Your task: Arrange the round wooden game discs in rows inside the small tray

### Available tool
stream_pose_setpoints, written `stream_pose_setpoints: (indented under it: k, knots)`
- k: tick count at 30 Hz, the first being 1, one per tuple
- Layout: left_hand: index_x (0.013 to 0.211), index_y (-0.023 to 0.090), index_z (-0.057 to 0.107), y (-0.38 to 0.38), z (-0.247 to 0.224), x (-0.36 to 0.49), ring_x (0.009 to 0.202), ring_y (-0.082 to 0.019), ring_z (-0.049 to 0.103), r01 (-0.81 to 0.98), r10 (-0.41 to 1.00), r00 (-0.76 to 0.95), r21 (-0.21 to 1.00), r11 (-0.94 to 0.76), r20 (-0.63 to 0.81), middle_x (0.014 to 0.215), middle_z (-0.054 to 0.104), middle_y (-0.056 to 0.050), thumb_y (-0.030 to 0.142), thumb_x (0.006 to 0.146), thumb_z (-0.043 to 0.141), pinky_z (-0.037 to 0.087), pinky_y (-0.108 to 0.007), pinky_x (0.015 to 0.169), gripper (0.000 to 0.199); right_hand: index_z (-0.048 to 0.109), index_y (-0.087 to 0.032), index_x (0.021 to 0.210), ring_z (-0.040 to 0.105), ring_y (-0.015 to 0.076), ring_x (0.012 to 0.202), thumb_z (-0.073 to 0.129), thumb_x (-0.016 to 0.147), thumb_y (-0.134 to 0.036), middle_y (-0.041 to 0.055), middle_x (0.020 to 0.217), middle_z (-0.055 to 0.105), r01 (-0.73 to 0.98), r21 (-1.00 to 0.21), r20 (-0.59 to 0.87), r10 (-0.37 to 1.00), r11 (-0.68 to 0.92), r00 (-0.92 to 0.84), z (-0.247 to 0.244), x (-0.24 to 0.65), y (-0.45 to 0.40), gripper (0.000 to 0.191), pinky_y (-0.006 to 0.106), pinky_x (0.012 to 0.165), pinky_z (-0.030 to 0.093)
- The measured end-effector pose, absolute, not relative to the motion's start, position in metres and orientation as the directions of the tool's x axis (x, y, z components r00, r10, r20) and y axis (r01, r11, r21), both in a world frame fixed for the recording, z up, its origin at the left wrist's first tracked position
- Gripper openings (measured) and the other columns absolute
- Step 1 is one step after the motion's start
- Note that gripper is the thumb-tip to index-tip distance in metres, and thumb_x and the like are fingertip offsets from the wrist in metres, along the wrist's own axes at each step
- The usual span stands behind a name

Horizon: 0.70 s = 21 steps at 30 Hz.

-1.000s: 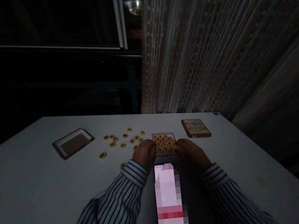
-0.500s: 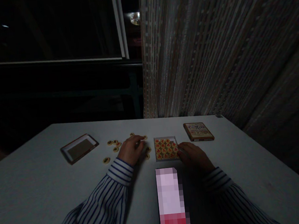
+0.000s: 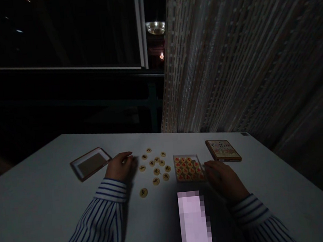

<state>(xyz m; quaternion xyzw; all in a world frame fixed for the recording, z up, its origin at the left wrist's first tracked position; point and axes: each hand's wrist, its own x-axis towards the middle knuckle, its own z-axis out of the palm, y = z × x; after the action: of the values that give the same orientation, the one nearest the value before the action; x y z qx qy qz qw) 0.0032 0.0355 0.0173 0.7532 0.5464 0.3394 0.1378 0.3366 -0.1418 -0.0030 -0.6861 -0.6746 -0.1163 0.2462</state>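
My left hand (image 3: 120, 167) is raised a little over the table, left of several loose round pieces with dark characters (image 3: 156, 171). Its fingers are curled together, and whatever they may hold is hidden. A shallow square tray (image 3: 176, 176) holds rows of pieces with red characters (image 3: 185, 170); a gap shows at its back right corner. My right hand (image 3: 222, 178) rests at the right edge of this tray, its fingertips touching or nearly touching the rim, thumb and fingers bent close together.
An open, shallow box part (image 3: 90, 164) lies at the left on the white table (image 3: 55, 199). At the back right lies a printed box lid (image 3: 223, 150). A beaded curtain (image 3: 215, 55) hangs behind the table. A blurred shape shows at the far left edge.
My left hand has moved left, away from the loose pieces, uncovering them. My right hand stays beside the tray. The whole view has shifted slightly.
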Motion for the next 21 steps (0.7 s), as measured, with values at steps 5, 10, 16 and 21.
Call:
stream_pose_setpoints:
  k: [5,10,16,21]
  knots:
    - [0.1,0.014,0.063,0.04,0.011,-0.008,0.092,-0.02,0.061,0.747,0.925,0.137,0.576,-0.332,0.355,0.1,0.066,-0.009,0.035,0.079,0.04,0.046,-0.032,0.085,0.038,0.06,-0.018,0.097,0.06,0.0211,0.089,0.042,0.085,-0.034,0.0089,0.096,0.065,0.976,-0.206,0.528,0.848,0.071,0.05,0.009,0.334,-0.137,0.027,0.036,0.079,0.047]
    - [0.102,0.015,0.062,0.04,0.007,-0.009,0.096,-0.02,0.06,0.761,0.914,0.176,0.538,-0.362,0.365,0.101,0.066,-0.009,0.03,0.082,0.037,0.044,-0.031,0.087,0.035,0.062,-0.019,0.096,0.059,0.0209,0.09,0.043,0.085,-0.035,0.0071,0.095,0.066,0.971,-0.185,0.463,0.885,0.151,-0.05,0.036,0.31,-0.115,0.026,0.037,0.081,0.045]
    - [0.101,0.017,0.062,0.037,0.0,-0.004,0.089,-0.019,0.061,0.765,0.904,0.246,0.502,-0.403,0.351,0.097,0.067,-0.008,0.023,0.083,0.036,0.046,-0.029,0.081,0.032,0.063,-0.019,0.098,0.058,0.0202,0.089,0.043,0.083,-0.029,0.0069,0.093,0.066,0.948,-0.125,0.325,0.915,0.293,-0.24,0.065,0.258,-0.063,0.026,0.035,0.079,0.043]
    - [0.106,0.015,0.059,0.039,-0.007,-0.001,0.091,-0.019,0.061,0.776,0.9,0.284,0.471,-0.418,0.331,0.101,0.066,-0.01,0.02,0.084,0.035,0.045,-0.03,0.082,0.033,0.062,-0.02,0.101,0.058,0.0184,0.088,0.044,0.082,-0.028,0.0062,0.095,0.066,0.917,-0.116,0.253,0.904,0.382,-0.344,0.064,0.211,-0.017,0.027,0.032,0.08,0.042]
